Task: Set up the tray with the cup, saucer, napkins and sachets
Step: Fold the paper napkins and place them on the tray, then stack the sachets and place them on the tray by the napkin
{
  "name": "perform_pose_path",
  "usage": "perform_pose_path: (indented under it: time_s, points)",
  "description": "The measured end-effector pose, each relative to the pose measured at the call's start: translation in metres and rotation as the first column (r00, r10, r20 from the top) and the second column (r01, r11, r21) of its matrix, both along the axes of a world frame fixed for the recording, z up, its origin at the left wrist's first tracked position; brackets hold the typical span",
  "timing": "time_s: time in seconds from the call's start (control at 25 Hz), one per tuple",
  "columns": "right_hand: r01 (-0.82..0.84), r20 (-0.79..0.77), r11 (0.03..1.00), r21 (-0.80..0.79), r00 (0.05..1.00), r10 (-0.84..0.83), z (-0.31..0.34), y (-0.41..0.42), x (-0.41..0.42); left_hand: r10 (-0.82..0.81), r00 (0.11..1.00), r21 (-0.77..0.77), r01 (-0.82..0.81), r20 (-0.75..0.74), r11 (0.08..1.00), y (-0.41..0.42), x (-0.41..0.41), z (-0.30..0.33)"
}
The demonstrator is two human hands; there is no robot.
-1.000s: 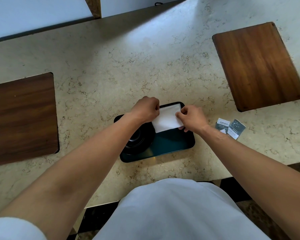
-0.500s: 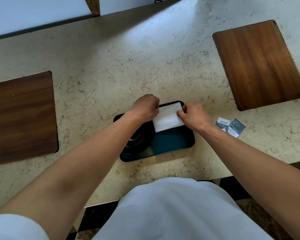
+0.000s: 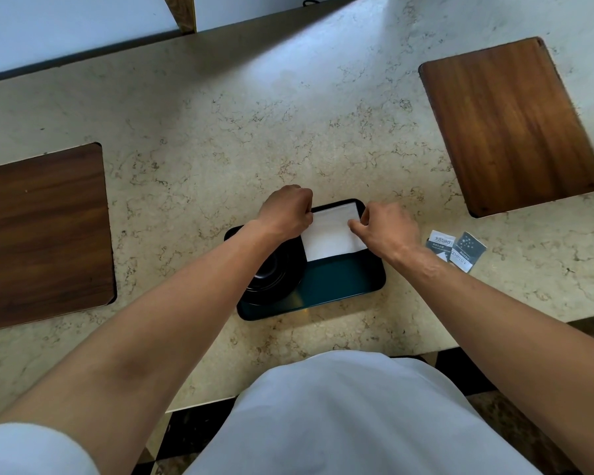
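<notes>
A person squares a white napkin (image 3: pixel 333 234) into the far right corner of a dark tray (image 3: pixel 340 286) on a marble counter (image 3: pixel 254 132), a spot that appears chosen to leave the near right part of the tray bare, probably for the sachets. The left hand (image 3: pixel 287 210), fist curled and knuckles up, pinches the napkin's left edge; the right hand (image 3: pixel 386 229) pinches the right edge between thumb and forefinger, the other fingers tucked under. Both grips are narrow and closed on the paper, though the fingertips of the left are hidden behind the hand. Both forearms reach forward and angle inward to meet over the tray, the left one crossing above a black saucer (image 3: pixel 275 279) that sits on the tray's left half; whether a cup stands on it cannot be told, since the arm covers it. Two sachets (image 3: pixel 456 250) lie on the counter just right of the tray, not yet loaded. Two wooden boards (image 3: pixel 45 234) flank the scene, well apart from the work.
</notes>
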State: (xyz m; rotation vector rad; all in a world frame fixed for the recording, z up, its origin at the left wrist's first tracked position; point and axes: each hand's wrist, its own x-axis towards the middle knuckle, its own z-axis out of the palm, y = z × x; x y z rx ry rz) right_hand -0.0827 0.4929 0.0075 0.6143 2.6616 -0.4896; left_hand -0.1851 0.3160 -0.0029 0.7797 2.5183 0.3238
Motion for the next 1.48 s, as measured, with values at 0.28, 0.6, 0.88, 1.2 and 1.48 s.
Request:
perform_pose_path:
  time_s: [0.28, 0.6, 0.88, 1.2, 1.48]
  points:
    - [0.1, -0.096, 0.994, -0.041, 0.99, -0.103, 0.005, 0.011, 0.011, 0.025, 1.0, 0.051, -0.025, -0.004, 0.998, 0.002, 0.005, 0.009]
    - [0.166, -0.1, 0.986, -0.035, 0.981, -0.168, 0.019, 0.012, 0.048, -0.012, 1.0, 0.144, 0.012, -0.001, 0.989, 0.014, 0.029, 0.021]
    - [0.313, -0.117, 0.95, 0.0, 0.943, -0.311, 0.022, 0.024, 0.108, -0.127, 0.991, 0.212, 0.113, 0.05, 0.971, 0.04, 0.073, 0.026]
    - [0.362, -0.152, 0.932, -0.002, 0.921, -0.358, -0.007, 0.078, 0.147, -0.085, 0.993, 0.226, 0.065, 0.08, 0.972, 0.083, 0.127, 0.027]
    - [0.246, -0.15, 0.964, -0.097, 0.954, -0.259, -0.027, 0.11, 0.155, 0.137, 0.982, 0.178, -0.16, 0.134, 0.971, 0.125, 0.165, 0.018]
